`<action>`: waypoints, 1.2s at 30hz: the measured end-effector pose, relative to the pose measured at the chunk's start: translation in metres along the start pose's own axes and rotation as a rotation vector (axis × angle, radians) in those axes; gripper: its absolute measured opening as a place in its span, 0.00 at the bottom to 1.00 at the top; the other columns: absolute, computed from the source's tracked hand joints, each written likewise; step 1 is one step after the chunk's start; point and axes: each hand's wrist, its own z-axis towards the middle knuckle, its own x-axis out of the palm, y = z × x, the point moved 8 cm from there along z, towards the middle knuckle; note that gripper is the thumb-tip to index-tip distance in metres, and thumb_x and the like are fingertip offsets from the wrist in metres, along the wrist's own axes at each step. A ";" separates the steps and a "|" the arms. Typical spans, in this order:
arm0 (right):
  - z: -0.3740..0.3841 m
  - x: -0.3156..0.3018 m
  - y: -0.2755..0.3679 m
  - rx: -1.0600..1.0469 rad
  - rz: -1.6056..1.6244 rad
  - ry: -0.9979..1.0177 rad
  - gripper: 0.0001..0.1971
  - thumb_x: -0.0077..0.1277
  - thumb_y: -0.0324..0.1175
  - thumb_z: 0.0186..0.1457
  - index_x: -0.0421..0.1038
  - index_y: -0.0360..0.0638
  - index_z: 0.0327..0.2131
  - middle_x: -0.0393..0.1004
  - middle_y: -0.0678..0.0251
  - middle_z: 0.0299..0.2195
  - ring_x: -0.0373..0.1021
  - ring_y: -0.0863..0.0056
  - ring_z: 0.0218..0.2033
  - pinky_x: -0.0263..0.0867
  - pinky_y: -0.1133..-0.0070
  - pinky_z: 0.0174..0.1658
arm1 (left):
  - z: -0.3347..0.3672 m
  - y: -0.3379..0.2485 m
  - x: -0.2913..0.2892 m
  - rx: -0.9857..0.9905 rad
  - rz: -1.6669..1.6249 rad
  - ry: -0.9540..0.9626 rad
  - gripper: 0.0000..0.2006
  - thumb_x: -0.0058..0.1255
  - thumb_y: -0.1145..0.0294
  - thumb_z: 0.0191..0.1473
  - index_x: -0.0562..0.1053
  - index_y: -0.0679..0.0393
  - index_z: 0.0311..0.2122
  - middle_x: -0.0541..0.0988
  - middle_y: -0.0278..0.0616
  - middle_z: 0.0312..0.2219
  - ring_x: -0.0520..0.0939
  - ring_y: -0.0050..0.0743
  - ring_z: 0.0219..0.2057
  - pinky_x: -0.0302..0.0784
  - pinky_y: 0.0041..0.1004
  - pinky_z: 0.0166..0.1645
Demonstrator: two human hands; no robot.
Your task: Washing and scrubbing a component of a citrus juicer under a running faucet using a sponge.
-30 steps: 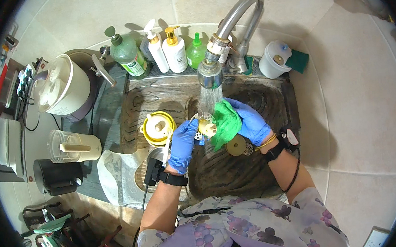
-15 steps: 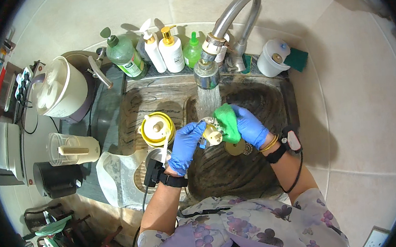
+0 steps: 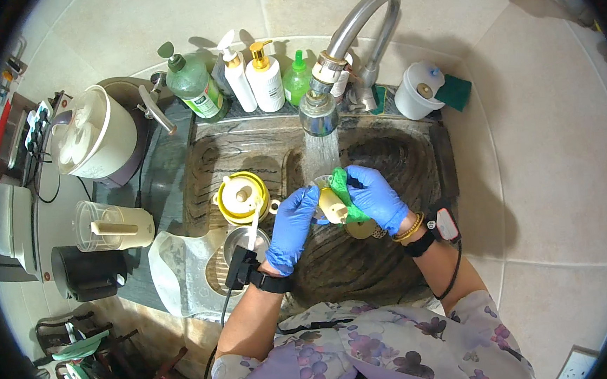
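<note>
My left hand (image 3: 293,222), in a blue glove, grips the edge of a small pale-yellow rounded piece (image 3: 332,206) with a stubby end; its exact kind I cannot make out. Against its right side my gloved right hand (image 3: 378,197) presses a bunched green cloth (image 3: 352,215). Both hands are over the sink's right basin (image 3: 344,271), just below the stream from the faucet (image 3: 319,114). A perforated disc with a yellowish middle (image 3: 360,229) lies in that basin, partly hidden under the right hand and the cloth.
Left of my hands, a cream spouted piece sits in a yellow bowl (image 3: 265,192) above a metal bowl (image 3: 237,240). Pump bottles (image 3: 265,86) line the back ledge. A white tub (image 3: 413,97) with a dark green scouring pad stands right. A clear plastic jug (image 3: 119,227) is on the left counter.
The pale-yellow piece has tilted and shifted slightly right. My right hand has turned, its fingers closer over the cloth, which now covers less of the piece's top.
</note>
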 end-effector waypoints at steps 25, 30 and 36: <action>-0.013 -0.014 -0.007 0.273 0.640 0.014 0.11 0.41 0.34 0.55 0.67 0.40 0.39 0.71 0.70 0.30 0.68 0.80 0.29 0.67 0.81 0.32 | 0.010 0.012 -0.004 -0.074 -0.258 0.091 0.15 0.38 0.67 0.56 0.67 0.66 0.44 0.74 0.42 0.37 0.76 0.28 0.36 0.73 0.26 0.41; -0.016 -0.012 -0.003 0.303 0.591 0.022 0.12 0.41 0.34 0.56 0.66 0.41 0.41 0.71 0.70 0.30 0.68 0.83 0.26 0.67 0.83 0.28 | 0.014 0.014 -0.008 -0.021 -0.265 0.077 0.14 0.39 0.67 0.56 0.68 0.66 0.43 0.75 0.42 0.36 0.76 0.26 0.35 0.73 0.24 0.40; -0.011 -0.004 0.016 0.245 0.156 0.059 0.10 0.45 0.35 0.54 0.69 0.40 0.36 0.68 0.74 0.23 0.64 0.87 0.22 0.63 0.86 0.25 | 0.014 0.017 -0.005 -0.063 -0.285 0.087 0.13 0.42 0.65 0.55 0.71 0.64 0.40 0.76 0.38 0.31 0.76 0.20 0.31 0.74 0.20 0.35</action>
